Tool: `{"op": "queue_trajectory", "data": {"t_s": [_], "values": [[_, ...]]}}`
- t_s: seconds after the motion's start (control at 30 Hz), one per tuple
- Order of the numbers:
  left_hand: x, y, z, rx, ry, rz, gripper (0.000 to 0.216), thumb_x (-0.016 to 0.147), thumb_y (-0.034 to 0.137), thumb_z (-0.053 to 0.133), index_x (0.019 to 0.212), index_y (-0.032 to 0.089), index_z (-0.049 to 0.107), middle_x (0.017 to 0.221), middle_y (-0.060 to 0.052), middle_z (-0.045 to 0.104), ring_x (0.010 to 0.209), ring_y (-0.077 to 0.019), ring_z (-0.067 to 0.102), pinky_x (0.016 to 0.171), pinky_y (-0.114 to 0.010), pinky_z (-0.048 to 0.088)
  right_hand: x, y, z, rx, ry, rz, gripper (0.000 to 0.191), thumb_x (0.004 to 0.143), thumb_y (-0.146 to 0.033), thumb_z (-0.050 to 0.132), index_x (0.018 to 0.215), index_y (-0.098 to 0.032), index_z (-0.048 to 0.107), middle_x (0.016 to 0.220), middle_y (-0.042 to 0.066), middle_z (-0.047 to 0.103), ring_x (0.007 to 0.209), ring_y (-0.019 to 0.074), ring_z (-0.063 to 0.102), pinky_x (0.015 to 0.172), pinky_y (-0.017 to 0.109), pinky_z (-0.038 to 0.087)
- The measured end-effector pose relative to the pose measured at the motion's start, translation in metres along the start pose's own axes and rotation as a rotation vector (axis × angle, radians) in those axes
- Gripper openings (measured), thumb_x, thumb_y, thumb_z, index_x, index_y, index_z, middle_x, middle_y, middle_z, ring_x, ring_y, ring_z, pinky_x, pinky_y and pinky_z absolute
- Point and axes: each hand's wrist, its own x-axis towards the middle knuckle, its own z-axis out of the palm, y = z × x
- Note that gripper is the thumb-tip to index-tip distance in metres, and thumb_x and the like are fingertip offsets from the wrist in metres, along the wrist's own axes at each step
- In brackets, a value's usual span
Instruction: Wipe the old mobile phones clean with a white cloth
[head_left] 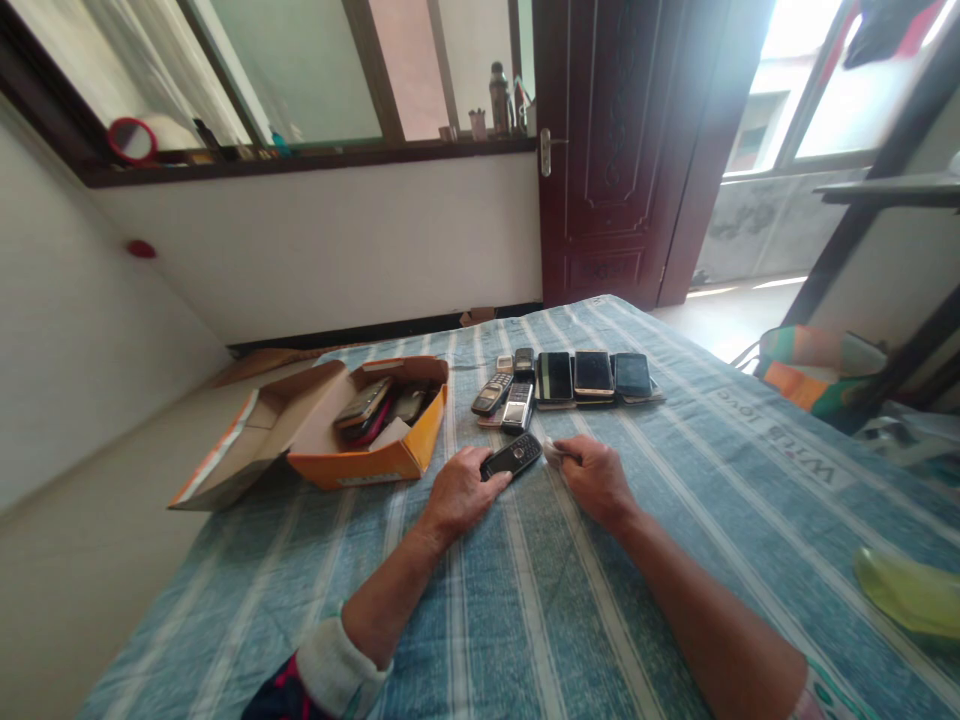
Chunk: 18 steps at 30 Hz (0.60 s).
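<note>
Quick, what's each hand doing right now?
Left hand: closed on the end of a black phone lying on the striped cloth.
Right hand: closed on a small white wad.

Blk phone (511,456) flat, angled — white rag (553,450) beside.

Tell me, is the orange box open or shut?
Open. The box has its lid folded back to the left, and phones show inside.

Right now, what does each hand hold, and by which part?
Left hand grips the dark phone by its near end; right hand pinches a small white wad.
</note>
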Motion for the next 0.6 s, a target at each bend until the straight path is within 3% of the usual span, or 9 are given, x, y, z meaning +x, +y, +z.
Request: {"op": "queue_trajectory", "data": {"t_s": [0.33, 0.6], "values": [[-0.0028, 0.0071, 0.0002, 0.098, 0.007, 0.029, 0.03, 0.067, 0.028, 0.072, 0.093, 0.015, 0.066, 0.087, -0.007, 0.062, 0.082, -0.0228, 0.059, 0.072, -0.03, 0.043, 0.0003, -0.0006, 0.0005, -0.026, -0.006, -0.019, 0.031, 0.076, -0.006, 0.051, 0.085, -0.022, 0.076, 0.085, 0.003, 0.074, 0.078, 0.0163, 0.066, 0.075, 0.025, 0.047], [-0.0011, 0.002, 0.0029, 0.124, 0.003, 0.037, 0.03, 0.071, 0.026, 0.069, 0.098, 0.013, 0.065, 0.095, -0.01, 0.063, 0.091, -0.0243, 0.059, 0.082, -0.033, 0.044, 0.0006, -0.0003, 0.0013, -0.024, -0.018, -0.023, 0.032, 0.077, -0.005, 0.05, 0.084, -0.022, 0.076, 0.085, 0.003, 0.073, 0.078, 0.0157, 0.066, 0.074, 0.023, 0.046]]}}
